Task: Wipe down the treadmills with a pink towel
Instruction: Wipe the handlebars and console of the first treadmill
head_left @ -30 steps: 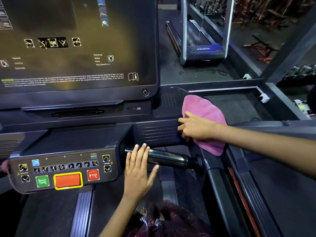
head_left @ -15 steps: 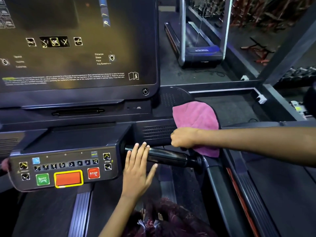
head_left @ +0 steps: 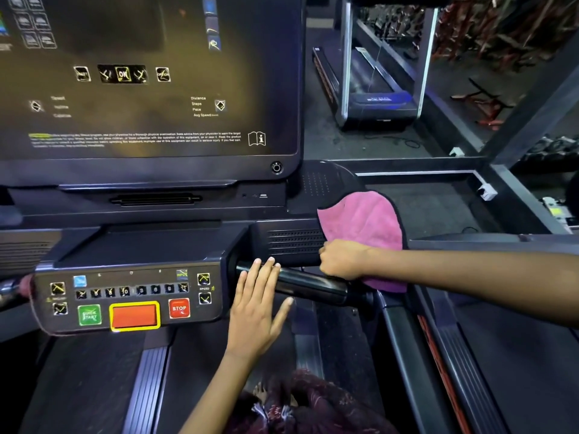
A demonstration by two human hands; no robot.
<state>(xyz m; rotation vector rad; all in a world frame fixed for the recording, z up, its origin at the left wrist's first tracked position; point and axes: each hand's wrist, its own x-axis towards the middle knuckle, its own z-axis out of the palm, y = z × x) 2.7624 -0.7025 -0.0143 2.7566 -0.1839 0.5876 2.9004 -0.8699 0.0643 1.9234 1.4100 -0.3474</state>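
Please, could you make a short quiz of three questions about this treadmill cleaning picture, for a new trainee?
1. True or false: the left hand grips the pink towel.
2. Which hand holds the towel against the vented panel of the console? A) left B) right C) both
3. Fill the gap: on the control panel, the red STOP button sits to the ___ of the large orange button, as the camera sees it.

Key:
1. False; its fingers lie straight on the handlebar grip.
2. B; the right hand is curled round the towel.
3. right
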